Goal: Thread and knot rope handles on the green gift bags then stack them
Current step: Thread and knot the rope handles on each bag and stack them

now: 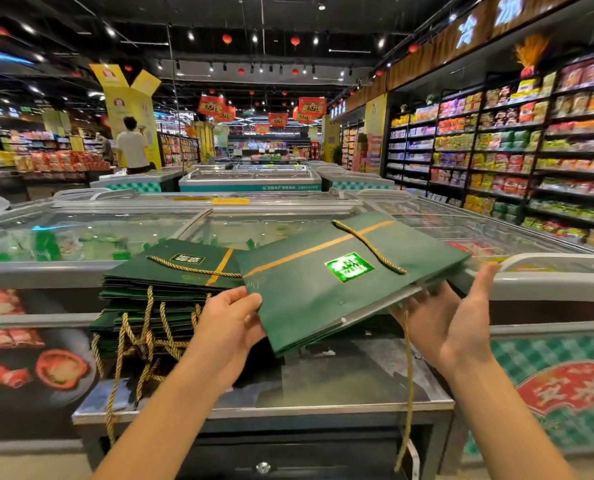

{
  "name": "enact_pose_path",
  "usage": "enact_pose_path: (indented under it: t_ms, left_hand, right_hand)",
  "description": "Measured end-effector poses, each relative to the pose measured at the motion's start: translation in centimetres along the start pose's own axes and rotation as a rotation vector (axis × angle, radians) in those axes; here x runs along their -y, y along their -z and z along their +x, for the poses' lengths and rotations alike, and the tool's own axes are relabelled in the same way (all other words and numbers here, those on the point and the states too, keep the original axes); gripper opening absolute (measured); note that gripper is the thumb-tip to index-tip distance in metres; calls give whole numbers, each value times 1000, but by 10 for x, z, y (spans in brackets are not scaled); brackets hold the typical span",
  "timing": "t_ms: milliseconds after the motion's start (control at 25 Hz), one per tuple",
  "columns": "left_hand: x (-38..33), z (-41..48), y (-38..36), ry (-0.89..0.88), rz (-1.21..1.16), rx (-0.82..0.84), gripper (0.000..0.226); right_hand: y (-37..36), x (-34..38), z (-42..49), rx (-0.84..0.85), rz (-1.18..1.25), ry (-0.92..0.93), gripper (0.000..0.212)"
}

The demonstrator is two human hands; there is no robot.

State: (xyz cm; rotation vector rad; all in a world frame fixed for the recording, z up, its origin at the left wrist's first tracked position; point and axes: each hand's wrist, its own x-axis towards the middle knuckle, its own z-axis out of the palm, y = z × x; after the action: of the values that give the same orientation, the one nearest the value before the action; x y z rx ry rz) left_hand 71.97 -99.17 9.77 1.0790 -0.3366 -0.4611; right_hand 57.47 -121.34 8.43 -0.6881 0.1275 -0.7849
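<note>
While the left hand (pixel 231 317) grips a green bag (pixel 309 292), stacked bags (pixel 139 273) lie nearby.

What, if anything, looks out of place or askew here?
The flat dark green paper gift bag, lifted above the table, trails one gold twisted rope straight down past the steel table's front edge, loose, not looped like the handle on top.

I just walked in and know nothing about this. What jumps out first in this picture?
A flat green gift bag, gold rope handle lying across it, held mid-frame: the left hand pinches its near corner, the open right hand is at its right edge. Left of it sits a stack of similar bags, ropes dangling off the counter. Glass-topped freezers stretch behind.
</note>
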Motion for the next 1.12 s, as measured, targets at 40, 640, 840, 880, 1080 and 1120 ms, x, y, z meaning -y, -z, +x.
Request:
enact_pose_path:
  t_ms: [40, 640, 840, 880, 1080, 1120]
  left_hand:
    - [9, -2, -3, -1, -20, 13, 16]
    - [62, 4, 5, -556, 1166, 268, 28]
    - [95, 13, -5, -585, 1508, 567, 55]
    - [97, 15, -3, -572, 1493, 558, 55]
    - [109, 22, 3, -594, 1455, 532, 54]
    - [109, 22, 3, -598, 1441, 517, 52]
  right_hand:
    - [0, -1, -3, 28, -72, -1, 73]
    - [41, 6, 18, -180, -975, -114, 27]
    - [46, -5, 25, -139, -1584, 46, 29]
    - [45, -6, 27, -136, -1759, 140, 34]
    - [1, -44, 43, 320, -1937, 370, 39]
    - [-11, -58, 49, 419, -1931, 311, 38]
